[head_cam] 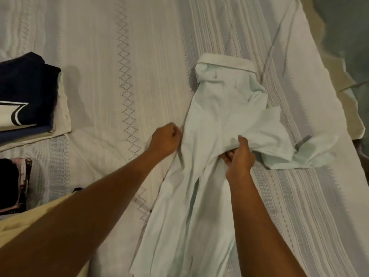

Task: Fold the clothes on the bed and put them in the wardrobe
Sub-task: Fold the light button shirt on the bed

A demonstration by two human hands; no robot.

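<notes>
Lengthwise on the bed (119, 56), collar far and hem near, lies the pale shirt (219, 116); the left hand (165, 139) pinches its left edge, the right hand (239, 156) grips a mid-body bunch, sleeve (311, 154) trailing rightward.

Pale shirt (215, 120) on bed (119, 56), left hand (166, 140), right hand (240, 156) gripping it

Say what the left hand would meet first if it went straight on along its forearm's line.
The pale shirt: the left hand seems to pinch its near edge, so that shirt's body lies straight ahead.
</notes>
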